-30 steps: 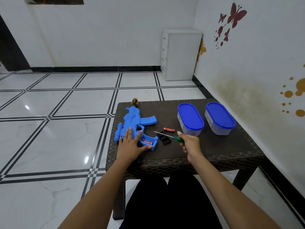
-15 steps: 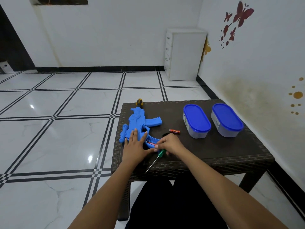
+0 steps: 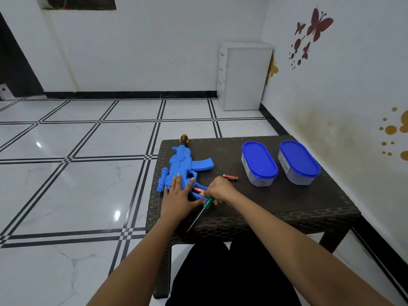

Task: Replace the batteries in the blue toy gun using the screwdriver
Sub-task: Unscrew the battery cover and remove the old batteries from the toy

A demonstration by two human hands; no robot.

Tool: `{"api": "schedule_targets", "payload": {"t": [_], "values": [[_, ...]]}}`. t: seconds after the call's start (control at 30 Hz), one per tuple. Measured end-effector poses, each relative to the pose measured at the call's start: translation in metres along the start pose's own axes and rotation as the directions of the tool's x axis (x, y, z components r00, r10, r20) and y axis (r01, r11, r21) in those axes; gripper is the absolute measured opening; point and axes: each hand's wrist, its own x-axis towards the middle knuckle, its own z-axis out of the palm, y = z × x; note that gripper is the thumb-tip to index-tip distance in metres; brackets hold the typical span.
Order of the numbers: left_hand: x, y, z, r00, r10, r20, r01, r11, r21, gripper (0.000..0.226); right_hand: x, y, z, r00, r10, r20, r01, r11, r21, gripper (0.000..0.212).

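1. The blue toy gun (image 3: 183,168) lies flat on the left part of the dark woven counter (image 3: 287,202), its yellow-and-black muzzle pointing away from the person and its butt end toward the near edge.
2. The left hand (image 3: 178,195) lies on the gun's rear body with the fingers straight and spread, so that grip is fully open and just presses the toy down, thumb out to the right near the butt.
3. The right hand (image 3: 218,189) sits just right of the left one, right over the gun's open battery slot. Its grip is curled round the green handle of the screwdriver (image 3: 204,207), and the thin shaft sticks out toward the person, the tip over the counter's near edge.
4. One red battery in the slot (image 3: 198,190) peeks out between the two hands, touching or nearly touching the right fingertips. Can't tell if the fingers actually pinch it.
5. A loose red battery (image 3: 230,177) lies on the counter just beyond the right hand, between the gun and the two blue-lidded containers (image 3: 259,163).
6. Compared with half a second ago, pretty much nothing differs: left hand stays flat on the gun, right hand stays at the slot with the screwdriver reversed. A second ago the right hand was out to the right with the shaft pointing at the gun.
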Motion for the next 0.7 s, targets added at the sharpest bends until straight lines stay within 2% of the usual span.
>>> {"api": "schedule_targets", "payload": {"t": [0.07,0.13,0.23,0.37,0.47,0.53,0.6,0.7], "values": [[0.001,0.0,-0.001,1.0,-0.001,0.012,0.001,1.0,-0.007,0.086,-0.001,0.003,-0.009,1.0,-0.001,-0.011,0.001,0.998,0.057,0.035],[0.001,0.0,-0.002,1.0,-0.005,0.03,0.005,1.0,-0.018,0.089,0.0,0.017,-0.023,0.996,0.029,-0.079,-0.013,0.982,0.191,0.035],[0.0,0.0,-0.005,0.999,-0.009,0.036,0.01,0.999,-0.033,0.088,0.006,0.05,-0.049,0.977,0.138,-0.165,-0.075,0.939,0.337,0.033],[0.0,0.0,-0.006,1.0,-0.012,0.022,0.013,1.0,-0.018,0.087,0.012,0.069,-0.061,0.969,0.217,-0.114,-0.179,0.944,0.276,0.036],[0.001,0.0,-0.005,0.999,-0.015,0.029,0.016,1.0,-0.015,0.087,0.016,0.065,-0.059,0.97,0.213,-0.119,-0.178,0.952,0.25,0.032],[0.0,0.0,-0.006,1.0,-0.012,0.028,0.012,1.0,0.0,0.087,0.017,0.064,-0.058,0.968,0.214,-0.131,-0.177,0.952,0.25,0.038],[0.002,-0.002,-0.006,1.0,-0.004,0.026,0.004,1.0,0.015,0.086,0.013,0.065,-0.057,0.965,0.217,-0.146,-0.173,0.949,0.264,0.04],[0.003,-0.012,-0.005,0.999,-0.046,-0.025,0.046,0.999,0.0,0.091,0.001,0.072,-0.057,0.963,0.208,-0.173,-0.13,0.915,0.382,0.036]]}}
